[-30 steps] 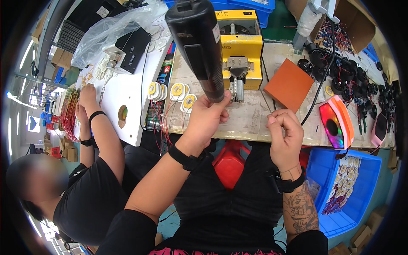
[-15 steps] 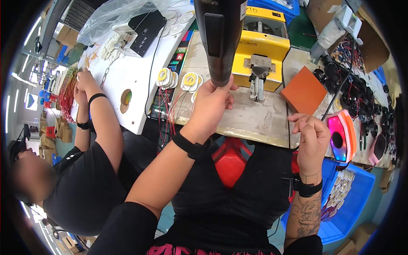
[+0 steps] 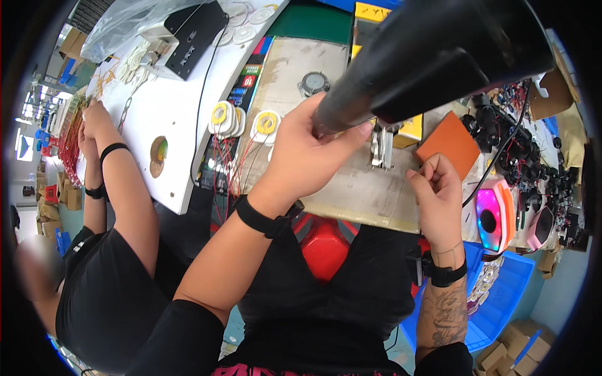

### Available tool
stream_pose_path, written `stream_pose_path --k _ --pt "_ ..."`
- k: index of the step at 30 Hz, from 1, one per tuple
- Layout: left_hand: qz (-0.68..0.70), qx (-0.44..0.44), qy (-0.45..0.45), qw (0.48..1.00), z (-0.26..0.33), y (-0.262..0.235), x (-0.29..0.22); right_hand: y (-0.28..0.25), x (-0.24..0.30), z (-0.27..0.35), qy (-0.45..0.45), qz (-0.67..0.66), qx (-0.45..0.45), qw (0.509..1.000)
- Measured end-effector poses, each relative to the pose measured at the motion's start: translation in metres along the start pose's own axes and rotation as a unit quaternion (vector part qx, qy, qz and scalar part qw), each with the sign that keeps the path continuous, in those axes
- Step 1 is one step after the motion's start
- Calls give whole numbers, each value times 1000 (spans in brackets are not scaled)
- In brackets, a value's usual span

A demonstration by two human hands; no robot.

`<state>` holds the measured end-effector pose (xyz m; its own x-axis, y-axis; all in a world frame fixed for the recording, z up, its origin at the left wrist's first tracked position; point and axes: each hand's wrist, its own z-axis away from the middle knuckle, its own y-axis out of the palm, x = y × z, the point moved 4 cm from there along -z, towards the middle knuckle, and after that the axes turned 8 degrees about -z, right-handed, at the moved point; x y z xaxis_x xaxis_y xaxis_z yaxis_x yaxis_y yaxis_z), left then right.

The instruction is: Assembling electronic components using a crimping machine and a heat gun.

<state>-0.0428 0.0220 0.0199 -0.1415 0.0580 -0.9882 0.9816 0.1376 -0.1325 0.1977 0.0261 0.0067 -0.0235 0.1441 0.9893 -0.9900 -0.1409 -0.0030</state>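
My left hand [image 3: 310,150] grips the lower end of a big black cylindrical object [image 3: 433,53], raised close to the camera so that it covers much of the yellow machine [image 3: 409,130] behind it. My right hand [image 3: 439,191] hovers over the front edge of the worn board [image 3: 351,188] with its fingers pinched together; whether something thin lies between them cannot be told. Beside my left hand lie white round coils with yellow centres [image 3: 266,124] and red wires. An orange square pad [image 3: 448,144] lies just beyond my right hand.
A co-worker's arms [image 3: 106,156] work at the white table [image 3: 182,119] on the left, near a black box [image 3: 194,34]. Black speaker parts [image 3: 533,163] pile up at the right, beside a glowing pink-lit fan [image 3: 492,216]. A blue bin [image 3: 501,294] sits below right, a red stool [image 3: 326,244] between my legs.
The black cylinder has swung up and rightward, far closer to the camera, still in my left hand. My right hand stayed low by the board's front edge.
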Motion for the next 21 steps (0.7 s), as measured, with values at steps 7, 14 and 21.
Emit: stream_pose_path --k 7,14,21 --pt "118 -183 70 974 -39 -36 2 -8 77 -78 -202 112 -68 971" --pt "216 -193 9 957 -71 -49 11 3 107 -194 10 109 8 994" --pt "189 -154 31 969 -82 -35 13 -1 104 -213 -215 241 -27 946"
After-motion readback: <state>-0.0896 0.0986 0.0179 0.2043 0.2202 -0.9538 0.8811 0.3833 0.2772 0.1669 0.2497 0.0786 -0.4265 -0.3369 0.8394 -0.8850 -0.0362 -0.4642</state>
